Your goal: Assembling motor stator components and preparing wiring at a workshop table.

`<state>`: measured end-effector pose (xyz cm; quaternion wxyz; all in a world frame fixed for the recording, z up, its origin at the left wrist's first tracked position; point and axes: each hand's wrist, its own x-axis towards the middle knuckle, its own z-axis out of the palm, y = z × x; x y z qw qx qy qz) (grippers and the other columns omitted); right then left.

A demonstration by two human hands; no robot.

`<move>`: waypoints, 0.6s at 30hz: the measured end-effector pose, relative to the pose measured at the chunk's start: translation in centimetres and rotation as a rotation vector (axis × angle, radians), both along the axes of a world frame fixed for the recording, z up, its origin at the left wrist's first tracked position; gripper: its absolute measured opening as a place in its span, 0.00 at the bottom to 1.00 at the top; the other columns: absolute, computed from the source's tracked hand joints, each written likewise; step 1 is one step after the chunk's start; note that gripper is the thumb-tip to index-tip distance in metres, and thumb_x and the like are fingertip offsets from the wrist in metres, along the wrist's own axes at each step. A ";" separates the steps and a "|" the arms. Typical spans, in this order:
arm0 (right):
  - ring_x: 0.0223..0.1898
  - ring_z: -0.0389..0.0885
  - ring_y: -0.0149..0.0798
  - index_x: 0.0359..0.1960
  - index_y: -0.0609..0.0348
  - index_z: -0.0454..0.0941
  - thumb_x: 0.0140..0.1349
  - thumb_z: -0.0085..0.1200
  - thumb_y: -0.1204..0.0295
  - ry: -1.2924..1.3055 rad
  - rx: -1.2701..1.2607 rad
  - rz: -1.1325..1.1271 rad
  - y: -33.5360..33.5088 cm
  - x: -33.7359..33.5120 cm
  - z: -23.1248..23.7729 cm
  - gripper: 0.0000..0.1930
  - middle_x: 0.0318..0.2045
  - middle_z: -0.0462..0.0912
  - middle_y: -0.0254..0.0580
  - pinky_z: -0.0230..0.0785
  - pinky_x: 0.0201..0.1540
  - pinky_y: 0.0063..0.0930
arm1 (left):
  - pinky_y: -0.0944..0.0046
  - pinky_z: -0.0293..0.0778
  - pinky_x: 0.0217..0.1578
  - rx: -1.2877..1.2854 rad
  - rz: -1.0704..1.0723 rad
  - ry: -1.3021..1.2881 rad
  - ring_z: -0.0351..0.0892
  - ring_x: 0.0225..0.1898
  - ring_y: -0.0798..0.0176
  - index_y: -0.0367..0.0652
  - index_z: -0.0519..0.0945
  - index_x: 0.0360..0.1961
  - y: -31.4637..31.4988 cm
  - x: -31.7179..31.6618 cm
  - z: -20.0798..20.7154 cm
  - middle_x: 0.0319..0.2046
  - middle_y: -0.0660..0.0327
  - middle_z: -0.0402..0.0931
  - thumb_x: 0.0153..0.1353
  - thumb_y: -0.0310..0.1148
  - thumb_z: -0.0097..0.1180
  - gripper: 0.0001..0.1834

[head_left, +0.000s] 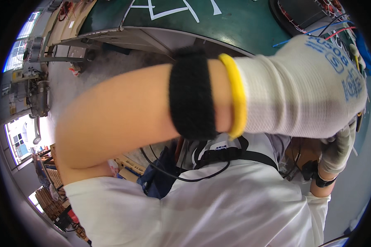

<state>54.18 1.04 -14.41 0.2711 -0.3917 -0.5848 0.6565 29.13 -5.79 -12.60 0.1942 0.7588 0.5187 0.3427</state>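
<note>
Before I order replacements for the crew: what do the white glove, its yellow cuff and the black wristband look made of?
Left hand glove: white knitted fabric, matt, fine ribbed weave showing, blue print on the back. Yellow cuff: a smooth rolled edge, probably elastic knit trim. Black wristband: fuzzy, terry-like stretch cloth, matt, snug around the forearm. Right hand wears a similar, greyer glove.

L hand [309, 88] fingertips hidden past glove's far side, grip can't tell. R hand [338, 148] mostly behind L hand; what it touches not visible. Green surface [235, 24] largely blocked by forearm, wires [329, 29] at rim too small
</note>
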 end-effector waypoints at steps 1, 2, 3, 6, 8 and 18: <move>0.21 0.74 0.26 0.55 0.68 0.70 0.65 0.60 0.54 0.025 0.040 0.015 -0.2 0.2 0.7 0.28 0.26 0.80 0.35 0.63 0.25 0.16 | 0.58 0.77 0.29 -0.040 -0.005 0.039 0.82 0.26 0.55 0.41 0.81 0.31 0.2 -0.5 0.5 0.27 0.55 0.82 0.56 0.32 0.59 0.06; 0.28 0.79 0.31 0.54 0.70 0.74 0.68 0.58 0.61 0.028 -0.370 -0.406 -3.8 -2.9 0.5 0.23 0.29 0.82 0.39 0.70 0.33 0.22 | 0.59 0.77 0.29 -0.064 -0.030 0.057 0.82 0.26 0.56 0.41 0.82 0.32 0.1 -1.4 0.7 0.28 0.55 0.82 0.57 0.32 0.59 0.06; 0.35 0.79 0.31 0.53 0.67 0.76 0.68 0.57 0.64 -0.117 -0.234 -0.162 -3.6 -4.2 1.1 0.19 0.34 0.83 0.39 0.72 0.39 0.23 | 0.61 0.77 0.30 -0.062 -0.054 0.065 0.82 0.26 0.57 0.40 0.82 0.32 -0.2 -2.8 0.8 0.28 0.55 0.82 0.58 0.32 0.59 0.06; 0.32 0.78 0.29 0.40 0.64 0.84 0.66 0.57 0.65 0.155 0.157 0.508 1.5 -5.9 -1.3 0.13 0.30 0.84 0.37 0.73 0.38 0.26 | 0.63 0.76 0.32 -0.123 -0.137 0.083 0.81 0.27 0.60 0.41 0.82 0.32 -0.8 -5.0 1.1 0.29 0.56 0.83 0.58 0.32 0.59 0.07; 0.32 0.79 0.29 0.41 0.63 0.84 0.66 0.57 0.65 -0.002 0.155 0.484 1.7 -4.5 0.1 0.13 0.30 0.85 0.37 0.73 0.38 0.26 | 0.63 0.76 0.33 -0.473 -0.117 -0.050 0.82 0.31 0.60 0.39 0.80 0.48 -2.9 -7.0 1.3 0.45 0.52 0.80 0.52 0.48 0.69 0.28; 0.16 0.63 0.21 0.33 0.69 0.81 0.62 0.58 0.61 -0.170 0.025 0.003 1.6 7.2 -1.2 0.18 0.17 0.72 0.31 0.49 0.19 0.19 | 0.61 0.69 0.58 -0.323 0.842 -0.230 0.77 0.54 0.60 0.35 0.67 0.67 -18.2 -28.4 13.7 0.56 0.52 0.76 0.65 0.51 0.56 0.37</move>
